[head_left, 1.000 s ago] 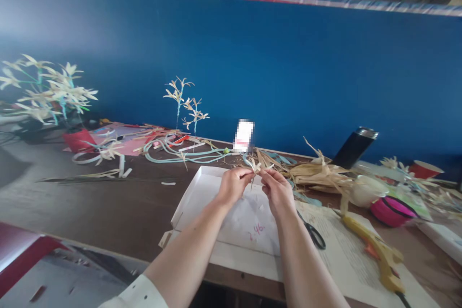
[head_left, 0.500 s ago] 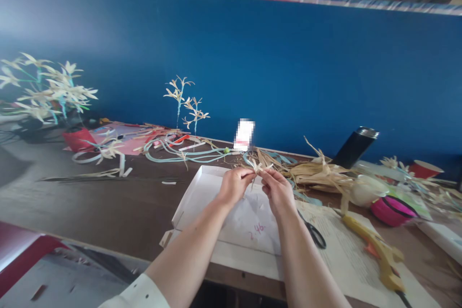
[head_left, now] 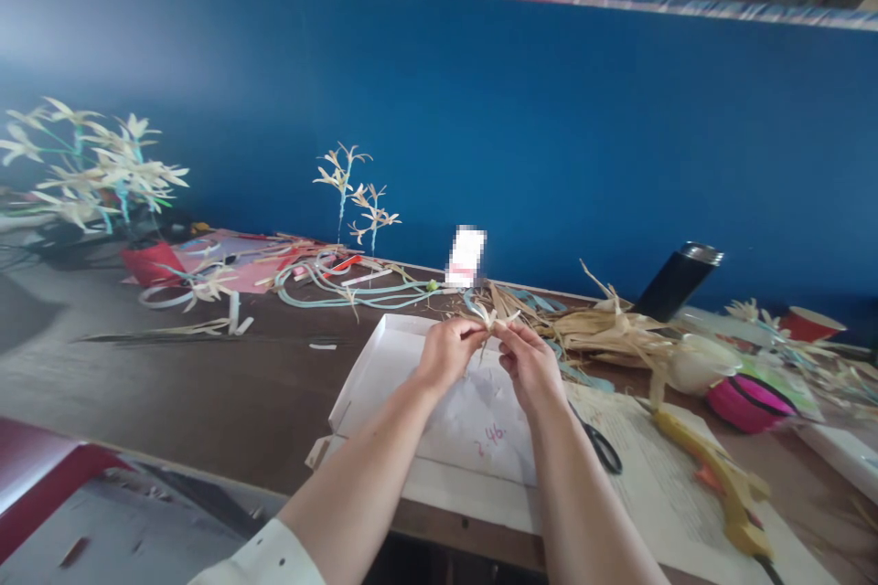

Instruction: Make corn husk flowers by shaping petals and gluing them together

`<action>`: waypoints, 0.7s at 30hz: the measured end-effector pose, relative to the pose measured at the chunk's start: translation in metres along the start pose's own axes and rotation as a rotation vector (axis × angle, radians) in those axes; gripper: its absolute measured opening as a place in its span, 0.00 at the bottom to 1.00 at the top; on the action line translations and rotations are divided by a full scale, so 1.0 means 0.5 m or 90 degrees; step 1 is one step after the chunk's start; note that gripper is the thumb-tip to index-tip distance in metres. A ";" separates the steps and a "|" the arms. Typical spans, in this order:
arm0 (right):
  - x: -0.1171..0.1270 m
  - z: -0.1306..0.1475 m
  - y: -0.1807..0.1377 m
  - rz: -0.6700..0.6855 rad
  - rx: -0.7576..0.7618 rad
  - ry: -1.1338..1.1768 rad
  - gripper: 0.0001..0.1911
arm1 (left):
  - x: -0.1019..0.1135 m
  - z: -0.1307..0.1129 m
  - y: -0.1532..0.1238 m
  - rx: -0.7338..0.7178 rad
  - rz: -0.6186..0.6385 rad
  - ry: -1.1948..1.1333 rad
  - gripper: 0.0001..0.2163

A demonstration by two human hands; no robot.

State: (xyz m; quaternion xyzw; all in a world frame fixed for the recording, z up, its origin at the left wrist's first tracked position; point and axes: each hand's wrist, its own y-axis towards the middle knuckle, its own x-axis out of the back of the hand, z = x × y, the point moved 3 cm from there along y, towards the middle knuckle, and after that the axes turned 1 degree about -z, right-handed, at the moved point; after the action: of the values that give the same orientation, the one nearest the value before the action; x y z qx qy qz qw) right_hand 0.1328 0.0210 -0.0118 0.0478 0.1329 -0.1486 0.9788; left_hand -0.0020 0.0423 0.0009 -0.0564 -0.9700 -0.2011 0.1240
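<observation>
Between my two hands is a small pale straw-coloured flower (head_left: 489, 318), its thin petals sticking up above the fingertips. My left hand (head_left: 447, 349) pinches it from the left, thumb and fingers closed. From the other side my right hand (head_left: 531, 364) grips it the same way, fingers curled. Both hands are over a shallow white cardboard box (head_left: 384, 366) with pink handwriting on its bottom. A pair of scissors (head_left: 604, 450) with black handles lies partly hidden by my right forearm.
On the right are a yellow glue gun (head_left: 720, 484), a pink pouch (head_left: 751, 402), a bundle of dried husks (head_left: 596, 334) and a black bottle (head_left: 676, 281). Finished flower stems (head_left: 341, 187) stand at the back; a red pot (head_left: 152, 263) of flowers is at left. A blue panel (head_left: 549, 128) rises behind.
The view has shifted very slightly. Both hands keep their pinch on the flower, with barely any movement of the fingers.
</observation>
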 end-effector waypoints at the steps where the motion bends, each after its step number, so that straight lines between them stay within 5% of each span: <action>1: 0.000 0.000 0.000 -0.003 -0.003 0.003 0.16 | 0.000 0.001 0.001 0.008 0.001 -0.009 0.11; 14: 0.006 -0.010 0.006 -0.028 -0.021 0.060 0.19 | -0.004 0.020 0.009 0.097 0.027 -0.114 0.12; 21: 0.008 0.051 -0.006 -0.225 0.096 0.100 0.22 | 0.001 0.022 0.010 0.144 -0.004 -0.091 0.12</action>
State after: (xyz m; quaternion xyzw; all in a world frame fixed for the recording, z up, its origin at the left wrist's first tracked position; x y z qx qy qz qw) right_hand 0.1417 0.0135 0.0116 0.1080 0.2034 -0.3230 0.9180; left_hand -0.0041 0.0511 -0.0068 -0.0533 -0.9930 -0.0866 0.0596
